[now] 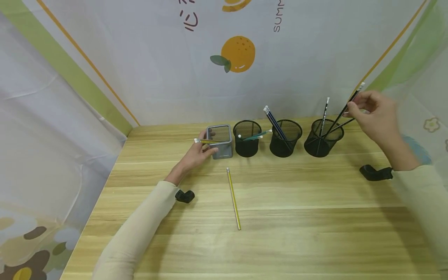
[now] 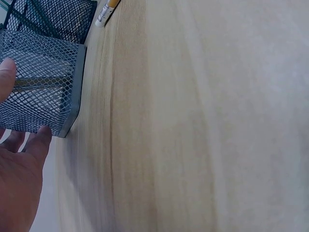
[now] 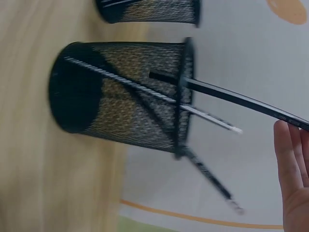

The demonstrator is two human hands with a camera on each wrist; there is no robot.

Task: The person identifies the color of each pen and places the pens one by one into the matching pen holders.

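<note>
My left hand (image 1: 196, 154) holds a square grey mesh pen holder (image 1: 223, 151), thumb on its front and fingers at its left side. Yellow pencils (image 1: 206, 141) lean out of this holder (image 2: 36, 104) to the left. At the far right, my right hand (image 1: 376, 114) pinches a black pencil (image 1: 352, 96) near its eraser end. That pencil's lower end is inside the rightmost round black mesh pen cup (image 3: 120, 92), past the rim. A black-and-white patterned pencil (image 1: 324, 111) and another dark pencil (image 3: 212, 179) also stand tilted in this cup.
Two more round black mesh cups stand between: one with teal pencils (image 1: 255, 137), one with dark blue pencils (image 1: 274, 120). A single yellow pencil (image 1: 233, 200) lies on the wooden table (image 1: 297, 233) in front. A printed curtain (image 1: 157, 77) hangs behind the table.
</note>
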